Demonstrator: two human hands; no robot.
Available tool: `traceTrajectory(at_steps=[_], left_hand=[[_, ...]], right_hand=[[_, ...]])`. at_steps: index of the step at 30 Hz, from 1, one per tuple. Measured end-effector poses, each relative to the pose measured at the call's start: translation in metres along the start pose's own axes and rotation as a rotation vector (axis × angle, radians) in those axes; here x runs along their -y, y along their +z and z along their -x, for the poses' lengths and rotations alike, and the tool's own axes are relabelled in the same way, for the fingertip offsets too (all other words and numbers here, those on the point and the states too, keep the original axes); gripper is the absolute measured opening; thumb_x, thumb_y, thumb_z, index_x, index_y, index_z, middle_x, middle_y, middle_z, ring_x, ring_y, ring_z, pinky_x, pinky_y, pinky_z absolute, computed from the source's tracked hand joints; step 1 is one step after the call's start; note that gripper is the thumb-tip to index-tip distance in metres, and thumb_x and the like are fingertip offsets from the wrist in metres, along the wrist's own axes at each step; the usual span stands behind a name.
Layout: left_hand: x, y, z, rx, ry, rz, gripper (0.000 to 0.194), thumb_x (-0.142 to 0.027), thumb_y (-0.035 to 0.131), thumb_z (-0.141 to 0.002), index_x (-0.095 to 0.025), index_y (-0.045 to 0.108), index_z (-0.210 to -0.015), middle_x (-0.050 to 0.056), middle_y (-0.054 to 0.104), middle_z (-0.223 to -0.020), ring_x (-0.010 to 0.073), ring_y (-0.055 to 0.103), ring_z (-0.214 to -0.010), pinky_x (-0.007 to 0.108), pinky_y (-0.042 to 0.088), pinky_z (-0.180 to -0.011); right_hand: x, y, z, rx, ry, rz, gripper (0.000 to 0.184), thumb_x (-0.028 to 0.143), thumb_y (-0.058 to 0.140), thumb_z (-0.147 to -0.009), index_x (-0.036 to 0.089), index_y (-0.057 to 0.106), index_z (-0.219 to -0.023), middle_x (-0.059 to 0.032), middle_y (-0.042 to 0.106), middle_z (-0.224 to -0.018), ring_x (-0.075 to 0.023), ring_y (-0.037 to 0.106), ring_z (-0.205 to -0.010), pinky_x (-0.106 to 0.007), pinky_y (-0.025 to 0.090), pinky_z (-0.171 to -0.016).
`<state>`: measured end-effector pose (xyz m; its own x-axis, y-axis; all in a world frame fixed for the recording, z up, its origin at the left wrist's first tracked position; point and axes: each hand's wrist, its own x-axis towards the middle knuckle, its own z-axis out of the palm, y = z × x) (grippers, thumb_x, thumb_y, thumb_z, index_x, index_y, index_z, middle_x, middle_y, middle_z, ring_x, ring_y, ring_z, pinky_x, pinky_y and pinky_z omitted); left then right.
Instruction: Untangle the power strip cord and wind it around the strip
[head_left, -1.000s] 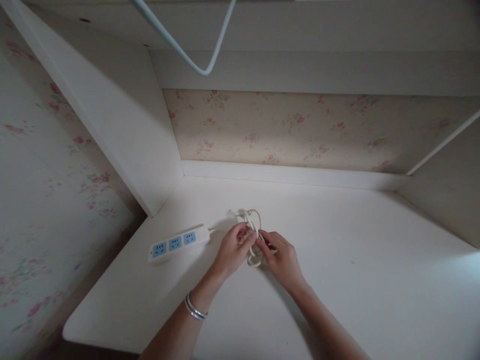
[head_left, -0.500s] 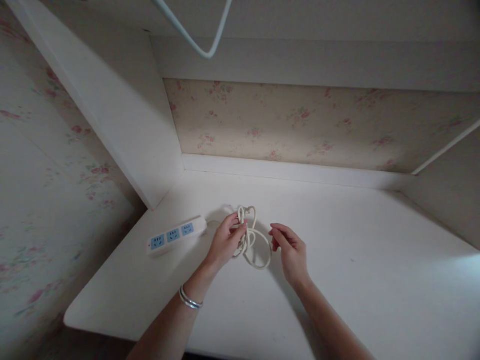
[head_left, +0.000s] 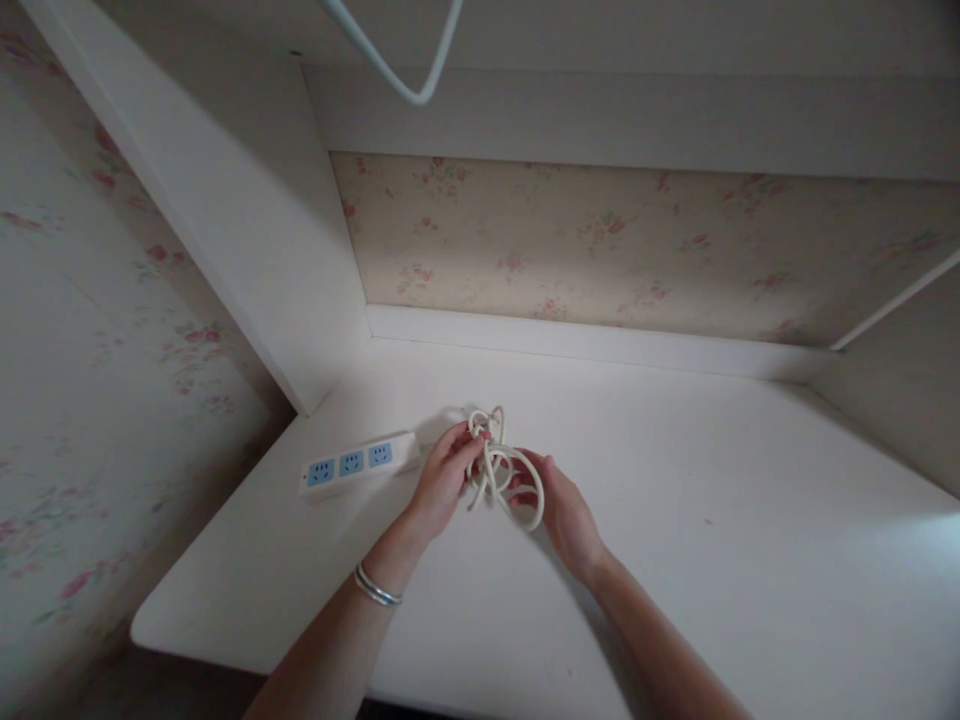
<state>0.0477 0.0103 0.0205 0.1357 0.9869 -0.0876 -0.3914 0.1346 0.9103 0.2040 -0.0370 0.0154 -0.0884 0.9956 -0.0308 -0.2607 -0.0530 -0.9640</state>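
A white power strip (head_left: 360, 465) with three blue socket faces lies on the left part of the desk. Its cream power cord (head_left: 538, 500) is bunched in loops in front of me. My left hand (head_left: 448, 468), with silver bangles at the wrist, is closed on the bundle, thumb on top. My right hand (head_left: 559, 500) is at the right side of the loops. Its fingers are apart and reach behind the largest loop, partly hidden by the cord. I cannot make out the plug.
The white desk (head_left: 675, 520) has a raised strip (head_left: 600, 341) along its back. A white side panel (head_left: 225, 200) rises at the left, and a shelf edge (head_left: 600, 120) crosses above. A bent pale rod (head_left: 420, 97) hangs at the top.
My right hand has moved left to the cord, its fingers now behind the big loop. The loops have shifted and lifted slightly. My left hand keeps its hold on the bundle.
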Motion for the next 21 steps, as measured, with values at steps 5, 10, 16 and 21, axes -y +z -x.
traceTrajectory(at_steps=[5, 10, 16, 21], left_hand=[[-0.0026, -0.0003, 0.0008, 0.018, -0.011, -0.041, 0.032, -0.036, 0.068, -0.076, -0.018, 0.064, -0.103, 0.003, 0.065, -0.091, 0.0115, 0.062, -0.074, 0.019, 0.048, -0.061], [-0.0037, -0.0025, -0.0001, 0.02, -0.056, -0.013, 0.03, -0.031, 0.066, -0.074, -0.018, 0.064, -0.1, 0.002, 0.065, -0.089, 0.0116, 0.061, -0.07, 0.019, 0.047, -0.06], [-0.0029, -0.0015, 0.0014, 0.045, 0.003, -0.062, 0.03, -0.03, 0.065, -0.075, -0.02, 0.064, -0.103, 0.003, 0.064, -0.091, 0.0131, 0.062, -0.076, 0.022, 0.049, -0.067], [-0.0005, -0.0017, 0.0016, 0.072, 0.056, -0.184, 0.031, -0.03, 0.065, -0.077, -0.02, 0.065, -0.107, 0.005, 0.065, -0.103, 0.0163, 0.061, -0.09, 0.024, 0.049, -0.078]], right_hand=[[0.0015, -0.0037, 0.0019, 0.048, -0.041, 0.06, 0.04, 0.045, 0.061, -0.084, 0.024, 0.064, -0.118, -0.0083, 0.065, -0.114, -0.0236, 0.058, -0.099, -0.036, 0.046, -0.082], [0.0051, -0.0026, 0.005, 0.151, -0.09, 0.159, 0.032, 0.042, 0.064, -0.082, 0.023, 0.072, -0.106, -0.007, 0.067, -0.11, -0.025, 0.057, -0.105, -0.038, 0.04, -0.092], [-0.0006, -0.0014, 0.0, 0.063, 0.007, -0.013, 0.041, 0.038, 0.072, -0.075, 0.023, 0.066, -0.113, -0.0068, 0.069, -0.103, -0.0212, 0.062, -0.088, -0.035, 0.047, -0.081], [-0.0023, -0.0003, -0.0016, 0.103, 0.061, -0.027, 0.04, 0.039, 0.072, -0.075, 0.021, 0.066, -0.111, -0.0081, 0.069, -0.105, -0.0227, 0.063, -0.091, -0.037, 0.046, -0.083]])
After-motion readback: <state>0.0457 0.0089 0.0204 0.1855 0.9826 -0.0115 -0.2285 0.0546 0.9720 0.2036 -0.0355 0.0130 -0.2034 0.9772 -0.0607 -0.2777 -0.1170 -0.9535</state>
